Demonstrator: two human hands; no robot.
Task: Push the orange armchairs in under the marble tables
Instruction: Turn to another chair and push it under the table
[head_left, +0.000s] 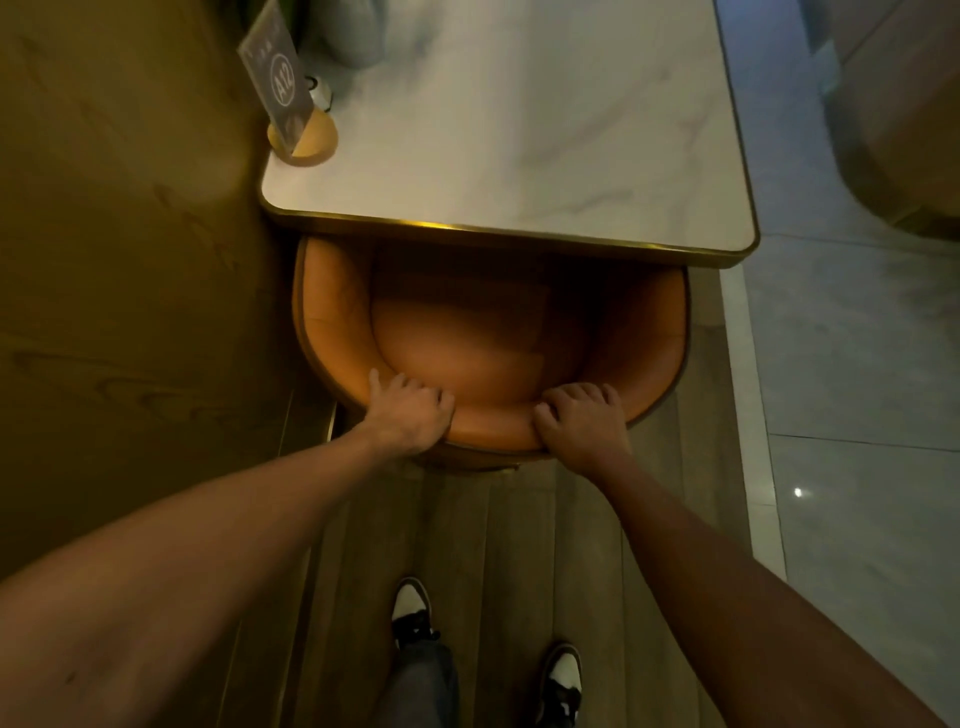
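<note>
An orange armchair (483, 338) with a curved back stands right in front of me, its front part tucked under the near edge of a white marble table (545, 135) with a gold rim. My left hand (410, 415) grips the top of the chair's backrest left of its middle, fingers curled over the rim. My right hand (584, 421) grips the same rim just right of the middle. The chair's legs and the front of its seat are hidden beneath the tabletop.
A wooden wall panel (130, 260) runs close along the chair's left side. On the table's left corner stands a sign marked A12 (283, 83) on a round wooden base. Pale floor tiles (857, 415) lie to the right; my shoes (410, 608) stand on plank flooring.
</note>
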